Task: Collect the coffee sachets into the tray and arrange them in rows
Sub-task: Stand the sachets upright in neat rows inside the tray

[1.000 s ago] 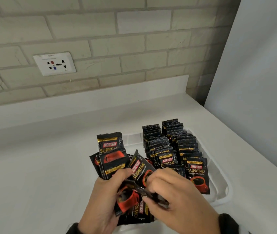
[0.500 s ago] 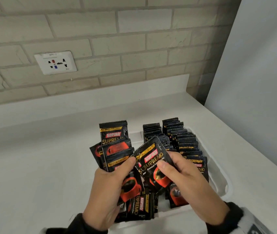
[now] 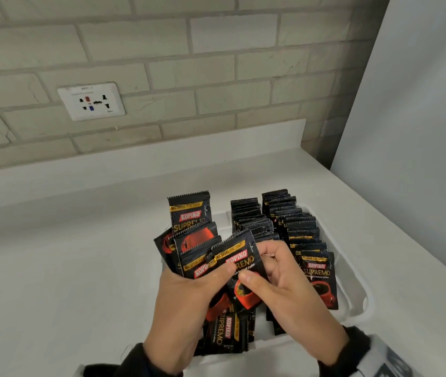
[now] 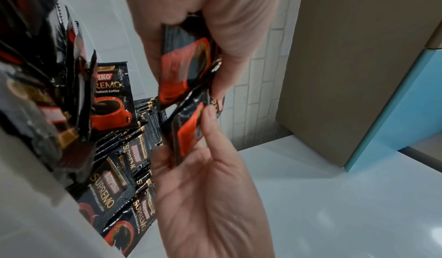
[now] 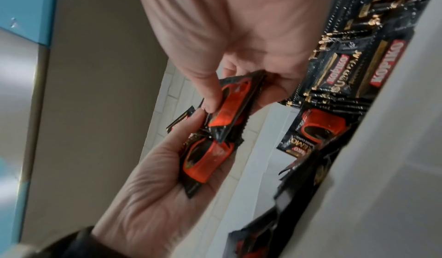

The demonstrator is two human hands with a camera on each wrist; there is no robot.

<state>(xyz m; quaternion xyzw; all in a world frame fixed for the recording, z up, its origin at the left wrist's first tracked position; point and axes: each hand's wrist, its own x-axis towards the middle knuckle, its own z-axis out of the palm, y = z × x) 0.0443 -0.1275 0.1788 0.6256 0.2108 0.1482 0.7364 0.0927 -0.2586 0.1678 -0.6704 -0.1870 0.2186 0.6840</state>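
Black Kopiko sachets stand in two rows (image 3: 279,216) on the right side of the white tray (image 3: 358,289). Several loose sachets (image 3: 224,333) lie at its near end. My left hand (image 3: 216,276) grips a fan of several sachets (image 3: 189,213) above the tray's left side; in the right wrist view the fan (image 5: 205,160) lies in its palm. My right hand (image 3: 260,265) pinches one sachet (image 3: 239,263) between thumb and fingers, pressed against the front of the fan. The left wrist view shows that pinched sachet (image 4: 189,135) edge-on.
The tray sits on a white counter (image 3: 66,268) with a low backsplash under a brick wall. A wall socket (image 3: 91,102) is at upper left. A tall grey panel (image 3: 420,131) closes off the right side. Bare counter surrounds the tray on the left.
My right hand lifted one sachet from low over the tray, turned it upright and brought it left against the fan. The left hand rose slightly with its fan.
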